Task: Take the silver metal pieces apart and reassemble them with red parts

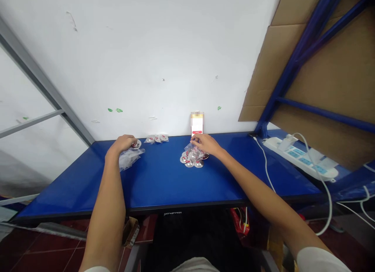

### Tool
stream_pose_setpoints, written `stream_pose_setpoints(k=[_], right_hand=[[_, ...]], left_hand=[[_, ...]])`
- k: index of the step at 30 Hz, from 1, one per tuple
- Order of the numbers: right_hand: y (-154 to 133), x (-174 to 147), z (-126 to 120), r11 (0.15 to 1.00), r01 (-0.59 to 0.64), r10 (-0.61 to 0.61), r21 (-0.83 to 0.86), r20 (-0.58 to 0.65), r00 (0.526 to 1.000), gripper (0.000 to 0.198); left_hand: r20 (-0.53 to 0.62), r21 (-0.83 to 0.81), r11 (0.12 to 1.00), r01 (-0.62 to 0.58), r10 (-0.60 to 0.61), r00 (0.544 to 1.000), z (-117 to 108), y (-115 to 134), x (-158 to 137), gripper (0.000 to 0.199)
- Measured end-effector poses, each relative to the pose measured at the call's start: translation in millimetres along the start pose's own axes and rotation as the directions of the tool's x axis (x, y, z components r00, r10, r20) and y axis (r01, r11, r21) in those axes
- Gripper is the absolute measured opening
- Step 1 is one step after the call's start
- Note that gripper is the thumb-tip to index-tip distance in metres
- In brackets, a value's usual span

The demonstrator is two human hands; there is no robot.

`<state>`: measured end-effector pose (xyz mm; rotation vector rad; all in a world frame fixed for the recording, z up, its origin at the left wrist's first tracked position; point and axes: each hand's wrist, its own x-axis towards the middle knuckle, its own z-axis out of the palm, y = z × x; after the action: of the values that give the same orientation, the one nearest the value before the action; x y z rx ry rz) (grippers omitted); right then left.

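Observation:
At the left of the blue table, my left hand (124,142) has its fingers curled down on a round, shiny badge (136,144). Just below it, flat clear plastic bags (129,159) lie partly covered by the hand and wrist. My right hand (206,143) pinches the edge of a clear plastic bag (190,146) near the middle of the table. Under that bag is a pile of round badges (190,163), silvery and white with red marks. Whether the pinched bag holds anything is unclear.
Several bagged badges (157,139) lie against the white wall. A phone (197,125) with a lit screen leans there too. On the right sit a white power strip (301,158) and a white cable (265,162). A blue metal frame (281,82) rises at the right.

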<state>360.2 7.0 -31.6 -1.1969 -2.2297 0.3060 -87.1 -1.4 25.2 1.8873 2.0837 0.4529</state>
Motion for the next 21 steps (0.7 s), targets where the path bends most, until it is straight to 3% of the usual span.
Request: stream_pose_setpoints(k=[4, 7, 12, 16, 21], right_hand=[[1.4, -1.2, -3.1, 0.999, 0.032, -0.032, -0.012, -0.006, 0.999, 0.020], [2.9, -2.3, -3.5, 0.998, 0.066, -0.066, -0.013, -0.021, 0.998, 0.023], [5.7, -2.2, 0.7, 0.996, 0.074, -0.076, 0.041, 0.057, 0.995, 0.033], [7.5, 2.4, 2.7, 0.971, 0.061, -0.062, 0.229, -0.004, 0.998, 0.030], [8.4, 8.0, -8.2, 0.838, -0.023, 0.116, 0.545, -0.137, 0.984, 0.032]], left_hand=[[-0.024, -0.054, 0.995, -0.079, 0.077, 0.997, 3.7, 15.5, -1.4, 0.022], [-0.017, -0.210, 0.968, -0.141, 0.141, 0.990, 10.1, 25.9, -2.6, 0.020], [0.097, -0.427, 0.862, -0.273, 0.344, 0.934, 29.3, 61.3, -10.4, 0.019], [0.143, -0.522, 0.790, -0.321, 0.452, 0.880, 46.9, 85.7, -15.9, 0.017], [0.201, -0.671, 0.674, -0.309, 0.566, 0.800, 85.8, 108.8, -20.0, 0.027]])
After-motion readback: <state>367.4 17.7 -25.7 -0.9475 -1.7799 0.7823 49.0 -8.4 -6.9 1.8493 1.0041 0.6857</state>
